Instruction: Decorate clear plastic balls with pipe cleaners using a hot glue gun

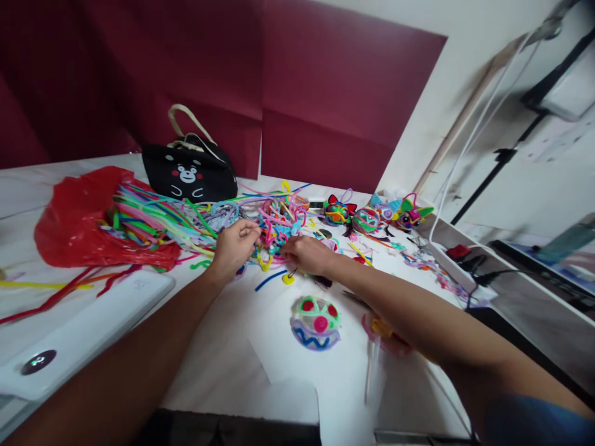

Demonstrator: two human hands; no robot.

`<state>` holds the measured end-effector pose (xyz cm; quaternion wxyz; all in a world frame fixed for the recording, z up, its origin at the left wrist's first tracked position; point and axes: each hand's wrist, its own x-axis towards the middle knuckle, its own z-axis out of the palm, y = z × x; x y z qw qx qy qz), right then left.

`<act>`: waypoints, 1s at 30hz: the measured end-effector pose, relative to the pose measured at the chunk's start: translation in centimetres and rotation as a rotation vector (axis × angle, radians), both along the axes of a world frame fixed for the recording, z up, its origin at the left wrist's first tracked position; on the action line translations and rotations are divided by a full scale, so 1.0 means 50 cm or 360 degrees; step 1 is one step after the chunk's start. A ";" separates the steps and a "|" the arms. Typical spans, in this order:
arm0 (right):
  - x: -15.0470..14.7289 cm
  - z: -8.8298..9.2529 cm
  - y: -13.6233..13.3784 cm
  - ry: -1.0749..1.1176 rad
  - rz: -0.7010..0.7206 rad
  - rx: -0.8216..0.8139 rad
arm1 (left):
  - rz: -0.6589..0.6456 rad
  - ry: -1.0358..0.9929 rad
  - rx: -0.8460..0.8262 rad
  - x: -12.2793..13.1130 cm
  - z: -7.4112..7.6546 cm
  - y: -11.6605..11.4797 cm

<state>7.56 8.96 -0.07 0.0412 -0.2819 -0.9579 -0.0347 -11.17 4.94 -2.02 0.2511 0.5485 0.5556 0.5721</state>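
From the head camera, both of your hands meet in the middle of the frame, over a big messy pile of fuzzy wires (279,220) on the white counter (223,353).

Your left hand (235,244) is at the left edge of the pile. Its fingers (251,231) are bent in and pinched on a few of the wires. Your right hand (307,254) lies palm down at the lower right edge of the pile. Its fingertips are tucked in among the wires, so you cannot tell if they grip anything.

More long wires spill out of a red bag (74,229) at the left of the frame. A black bag (188,176) with a bear face stands behind them. Right of the pile sit three little faces (367,218) made of bent wire, in a row. Just below your hands lie a short blue wire (269,280) and a small yellow loop (288,279). Lower down, near the middle, is a round flat piece (316,322) with red dots and a blue zigzag. A white box (93,322) lies at the lower left.

These wires look very light and soft on the outside, and they likely bend with a small push and keep the bend. They are all mixed up, so one will likely drag others along. Pinch a single wire near a free end, and draw it out slowly. Hold the rest of the pile down with your other hand.
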 end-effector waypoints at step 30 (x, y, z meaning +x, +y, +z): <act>0.042 0.027 0.009 0.1592 -0.0449 -0.1682 | -0.0037 0.0788 0.0445 0.041 0.003 -0.032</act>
